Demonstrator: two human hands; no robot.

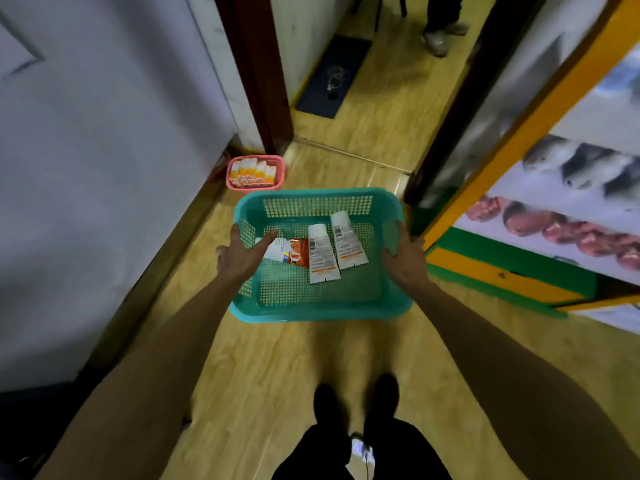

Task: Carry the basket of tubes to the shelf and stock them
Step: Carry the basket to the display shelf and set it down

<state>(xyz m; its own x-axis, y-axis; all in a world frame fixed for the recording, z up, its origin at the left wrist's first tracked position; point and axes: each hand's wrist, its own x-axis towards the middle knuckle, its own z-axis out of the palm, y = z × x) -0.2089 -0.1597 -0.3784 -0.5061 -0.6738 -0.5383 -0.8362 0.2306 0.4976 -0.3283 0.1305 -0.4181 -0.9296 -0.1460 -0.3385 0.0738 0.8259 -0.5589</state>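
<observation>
Teal basket [317,311] of tubes [322,252] between left hand [239,254] and right hand [405,258]

One view only, from the person's head; it faces forward and steeply down, so both forearms run up from the bottom corners to the hands at the middle; the basket [317,299] sits close, at arm's length, centred; the floor [263,368] fills the lower frame, the feet at the bottom edge; wide-angle bending curves the wall [86,168] at left and the doorway at top.
</observation>
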